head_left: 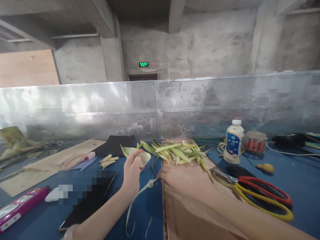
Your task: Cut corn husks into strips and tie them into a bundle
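Left fingers pinch a broad, pale-green leaf-like husk piece (pixel 145 159) just above the blue table (pixel 155 203).
The left hand (pixel 132 168) has its thumb and fingers closed on the piece, beside a loose heap of green and cream husk strips (pixel 177 151) on brown cardboard (pixel 180 216). The right hand (pixel 175 175) lies low over the cardboard, fingers partly curled, near the end of a thin, knotted pale-green strip (pixel 150 183); whether they grip it, I cannot tell. The husk piece should be very light, thin and flexible, likely apt to split along its length, so a flat pinch at its broad middle seems best. The strip looks limp; its knot probably offers a surer hold than its narrow tail.
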Tool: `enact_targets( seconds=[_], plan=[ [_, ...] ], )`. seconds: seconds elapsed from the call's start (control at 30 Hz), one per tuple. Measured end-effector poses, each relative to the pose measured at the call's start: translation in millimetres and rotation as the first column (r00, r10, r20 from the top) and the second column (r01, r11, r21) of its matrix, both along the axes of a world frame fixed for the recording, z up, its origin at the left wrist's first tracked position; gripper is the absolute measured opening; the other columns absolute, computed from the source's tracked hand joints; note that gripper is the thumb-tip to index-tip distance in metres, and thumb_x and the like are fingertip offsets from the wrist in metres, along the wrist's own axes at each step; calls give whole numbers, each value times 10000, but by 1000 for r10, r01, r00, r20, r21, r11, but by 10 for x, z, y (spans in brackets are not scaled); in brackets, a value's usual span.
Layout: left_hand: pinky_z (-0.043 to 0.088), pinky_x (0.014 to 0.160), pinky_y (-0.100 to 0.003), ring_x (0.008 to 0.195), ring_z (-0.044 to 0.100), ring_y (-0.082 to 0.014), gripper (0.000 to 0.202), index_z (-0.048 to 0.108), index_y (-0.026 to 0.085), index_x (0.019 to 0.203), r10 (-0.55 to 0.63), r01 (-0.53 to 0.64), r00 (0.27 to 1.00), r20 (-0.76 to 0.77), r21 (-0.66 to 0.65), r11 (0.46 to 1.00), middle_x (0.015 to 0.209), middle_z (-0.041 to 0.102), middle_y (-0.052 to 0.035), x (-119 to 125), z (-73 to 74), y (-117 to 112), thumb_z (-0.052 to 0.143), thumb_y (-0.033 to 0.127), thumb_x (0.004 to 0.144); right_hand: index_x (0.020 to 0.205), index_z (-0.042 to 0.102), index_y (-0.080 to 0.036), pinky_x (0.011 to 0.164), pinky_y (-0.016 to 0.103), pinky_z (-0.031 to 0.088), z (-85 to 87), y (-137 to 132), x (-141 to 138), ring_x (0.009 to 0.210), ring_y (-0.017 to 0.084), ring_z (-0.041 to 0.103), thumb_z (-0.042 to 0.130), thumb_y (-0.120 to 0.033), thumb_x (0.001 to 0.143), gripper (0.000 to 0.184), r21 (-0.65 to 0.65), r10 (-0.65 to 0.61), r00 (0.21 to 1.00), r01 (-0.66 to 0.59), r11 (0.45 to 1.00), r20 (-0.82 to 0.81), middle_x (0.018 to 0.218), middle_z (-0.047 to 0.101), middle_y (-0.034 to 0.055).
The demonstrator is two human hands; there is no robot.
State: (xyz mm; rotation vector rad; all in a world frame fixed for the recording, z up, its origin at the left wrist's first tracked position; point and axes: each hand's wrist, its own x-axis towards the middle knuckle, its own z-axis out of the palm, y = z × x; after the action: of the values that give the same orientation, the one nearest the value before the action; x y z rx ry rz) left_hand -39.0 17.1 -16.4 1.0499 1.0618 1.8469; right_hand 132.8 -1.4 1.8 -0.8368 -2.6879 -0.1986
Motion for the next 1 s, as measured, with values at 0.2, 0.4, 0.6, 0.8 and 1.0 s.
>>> enact_targets(
  seconds=[0.2, 0.4, 0.6, 0.8, 1.0],
  plan=[
    [391, 518, -208, 591, 490, -104, 343, 619, 157, 967, -3, 3, 1000, 5, 7, 1000, 726, 613, -8, -15, -5, 11, 545, 234, 641, 881, 667, -168, 864, 304, 418, -248, 477, -361, 973, 190, 548, 570, -137, 783, 141, -144, 119, 993, -114, 983, 26, 960, 638, 79],
    [386, 504, -211, 583, 482, -105, 349, 620, 157, 972, -10, 10, 1000, -10, -8, 1000, 727, 612, -12, -26, -44, 26, 538, 234, 642, 823, 697, -149, 806, 256, 436, -284, 548, -400, 902, 166, 582, 545, -111, 774, 164, -299, 144, 988, -154, 942, -56, 922, 657, 73],
    [391, 504, -222, 593, 490, -115, 351, 622, 147, 972, -39, 38, 999, -29, -52, 998, 736, 608, -24, 1, -62, 46, 529, 229, 644, 995, 668, -103, 656, 164, 479, -48, 527, -33, 739, 100, 626, 410, -148, 827, 311, -572, 47, 996, -85, 816, -81, 871, 685, 50],
    [397, 509, -225, 619, 503, -119, 358, 619, 142, 975, -58, 55, 998, -24, -109, 993, 791, 607, -43, 4, -72, 25, 520, 227, 641, 997, 697, -130, 515, 186, 474, 313, 552, 345, 595, 121, 613, 564, -98, 646, 377, -683, 19, 982, 116, 721, 187, 778, 690, 31],
    [388, 501, -219, 611, 502, -116, 357, 618, 143, 965, -56, 55, 998, -1, -100, 993, 765, 609, -34, 2, -54, 10, 528, 225, 629, 1030, 660, -150, 706, 247, 450, 246, 371, 78, 807, 156, 603, 461, -59, 741, 362, -380, -108, 984, 154, 912, 140, 948, 672, 64]
  ],
)
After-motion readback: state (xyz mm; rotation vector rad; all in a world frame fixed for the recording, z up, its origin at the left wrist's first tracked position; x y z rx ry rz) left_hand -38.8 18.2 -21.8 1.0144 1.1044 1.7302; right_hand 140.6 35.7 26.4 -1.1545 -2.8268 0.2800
